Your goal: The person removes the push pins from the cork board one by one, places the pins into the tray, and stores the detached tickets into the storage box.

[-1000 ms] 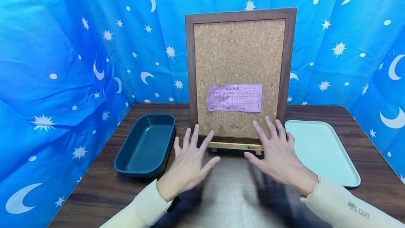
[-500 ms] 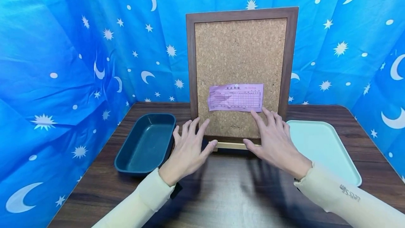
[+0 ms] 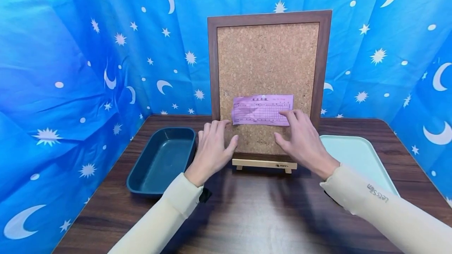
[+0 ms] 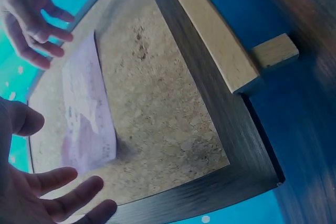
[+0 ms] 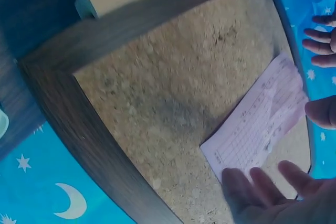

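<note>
A pink printed paper slip [image 3: 262,110] hangs low on a framed cork board [image 3: 268,58]. At its top middle sits a small pale pin [image 3: 263,97]. My left hand [image 3: 211,150] is raised by the slip's lower left corner, thumb and fingers spread apart and holding nothing. On the other side, my right hand [image 3: 304,140] overlaps the slip's right edge in the head view. In the right wrist view, its fingertips [image 5: 233,179] lie close to a slip corner; contact cannot be told. The slip looks slightly creased at its left.
A small wooden easel [image 3: 265,164] bears the board. To the left stands a dark teal deep tray [image 3: 135,185]; a flat mint tray [image 3: 360,160] lies to the right, partly behind my right sleeve. Blue star-patterned cloth [image 3: 176,50] surrounds the brown table [image 3: 254,214].
Both hands have moved up and forward, from below the slip to its lower left and right side. Their fingers have bent a little. Slip and trays stay in place.
</note>
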Tool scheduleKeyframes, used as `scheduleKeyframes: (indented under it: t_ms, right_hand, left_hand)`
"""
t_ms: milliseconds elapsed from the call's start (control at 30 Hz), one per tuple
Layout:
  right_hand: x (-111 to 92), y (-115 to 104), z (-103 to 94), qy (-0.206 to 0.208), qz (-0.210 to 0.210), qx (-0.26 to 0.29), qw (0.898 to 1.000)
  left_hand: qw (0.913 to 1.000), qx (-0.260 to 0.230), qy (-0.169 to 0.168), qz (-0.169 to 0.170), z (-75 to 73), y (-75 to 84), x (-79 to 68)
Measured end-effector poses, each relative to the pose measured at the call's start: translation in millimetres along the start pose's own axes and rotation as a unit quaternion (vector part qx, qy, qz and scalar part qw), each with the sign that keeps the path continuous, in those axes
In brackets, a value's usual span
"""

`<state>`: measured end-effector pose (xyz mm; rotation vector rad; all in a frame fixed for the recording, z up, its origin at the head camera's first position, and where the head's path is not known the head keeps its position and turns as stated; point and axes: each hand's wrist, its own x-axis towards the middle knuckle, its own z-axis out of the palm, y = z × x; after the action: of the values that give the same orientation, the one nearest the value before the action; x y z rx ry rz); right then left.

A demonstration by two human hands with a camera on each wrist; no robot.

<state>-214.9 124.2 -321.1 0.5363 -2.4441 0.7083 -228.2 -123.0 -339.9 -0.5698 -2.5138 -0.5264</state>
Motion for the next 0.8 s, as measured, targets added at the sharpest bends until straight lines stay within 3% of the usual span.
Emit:
scheduleKeyframes:
  t_ms: [300,533,800]
  right_hand:
    - [37,-2,3.5,-0.003,-0.019,0.057,0.998]
    - [63,-3,6.7,-0.023,-0.015,0.066,0.997]
    - [75,-6,9.4,-0.048,0.011,0.062,0.997]
  left_hand:
    - [0.9983,-0.036,0.041,-0.022,6.8,-8.5,25.9]
    - [0.9965,-0.049,0.046,-0.05,9.3,-7.9,34.1]
    - [0.995,-0.053,0.059,-0.06,10.4,-4.9,38.5]
